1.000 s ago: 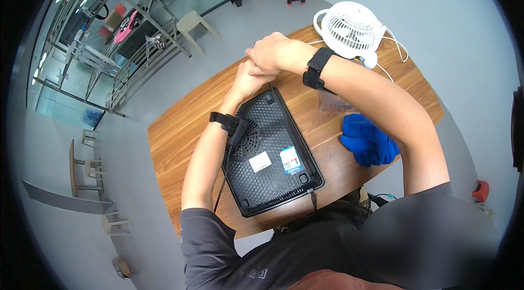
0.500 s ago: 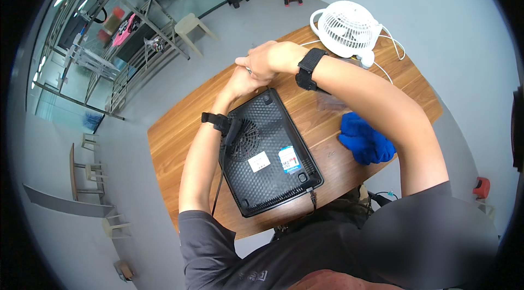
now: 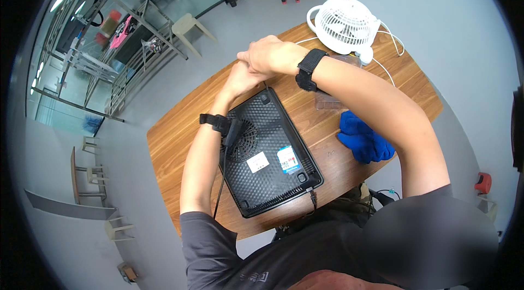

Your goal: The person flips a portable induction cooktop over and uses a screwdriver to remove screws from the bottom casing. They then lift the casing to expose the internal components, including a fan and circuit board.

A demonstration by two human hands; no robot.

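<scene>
A flat black appliance [image 3: 273,137] lies on the wooden table with its underside up, showing a round fan grille [image 3: 244,140], two labels and corner feet. It resembles an induction cooker. At its far corner my left hand [image 3: 244,80] is closed, with a thin dark shaft [image 3: 266,86] just below the fingers. What that shaft belongs to is hidden. My right hand [image 3: 263,54] is closed just above and against the left one; whatever its fingers hold is out of sight. Both wrists wear black straps.
To the far right stands a white fan [image 3: 345,25] with its cable. A clear plastic box [image 3: 328,101] lies partly under my right forearm. Blue cloth [image 3: 364,137] sits near the right edge, with small thin bits [image 3: 330,153] beside it. A black cord [image 3: 312,197] leaves the appliance's near side.
Both hands have shifted slightly away from me and up, and the thin shaft now shows more below the left fingers. The appliance stays in place.
</scene>
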